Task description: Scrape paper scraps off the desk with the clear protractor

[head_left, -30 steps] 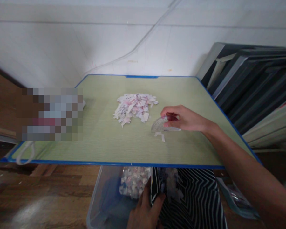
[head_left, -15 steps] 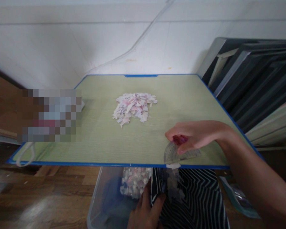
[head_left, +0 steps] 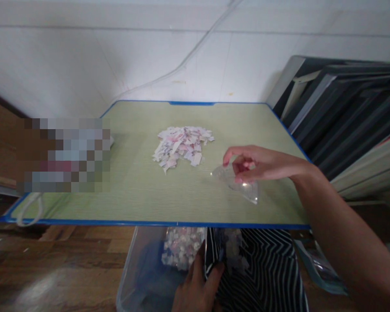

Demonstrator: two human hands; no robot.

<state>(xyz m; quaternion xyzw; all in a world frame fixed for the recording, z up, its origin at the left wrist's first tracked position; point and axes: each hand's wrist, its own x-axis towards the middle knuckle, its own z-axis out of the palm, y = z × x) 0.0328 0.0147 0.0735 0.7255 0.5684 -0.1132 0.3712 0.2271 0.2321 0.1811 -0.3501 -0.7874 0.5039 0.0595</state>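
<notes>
Right hand [head_left: 260, 164] raised just above the near right part of the table, thumb and fingers pinched on a clear plastic protractor [head_left: 235, 182], which hangs tilted, its low corner close to the tabletop; contact with the surface cannot be told. Left hand [head_left: 196, 290] below the table's front edge, fingers curled around the rim of a clear plastic bin [head_left: 130, 277] where striped black-and-white fabric [head_left: 266, 273] lies against it; thumb up along the rim, the grip partly hidden at the bottom of the frame.

Inside the bin, right beside the left hand, a small heap of paper scraps [head_left: 182, 251], white and pink. On the table [head_left: 143, 195], a pale green top with a blue border, a larger pile of torn paper pieces [head_left: 182, 146] near the middle, well apart from the protractor and to its left. At the left edge, a white loop of cord [head_left: 29, 212] hanging over the border. To the right of the table, dark framed panels [head_left: 351, 117] leaning against the white wall [head_left: 117, 52]. Wooden floor [head_left: 58, 268] under the table.
</notes>
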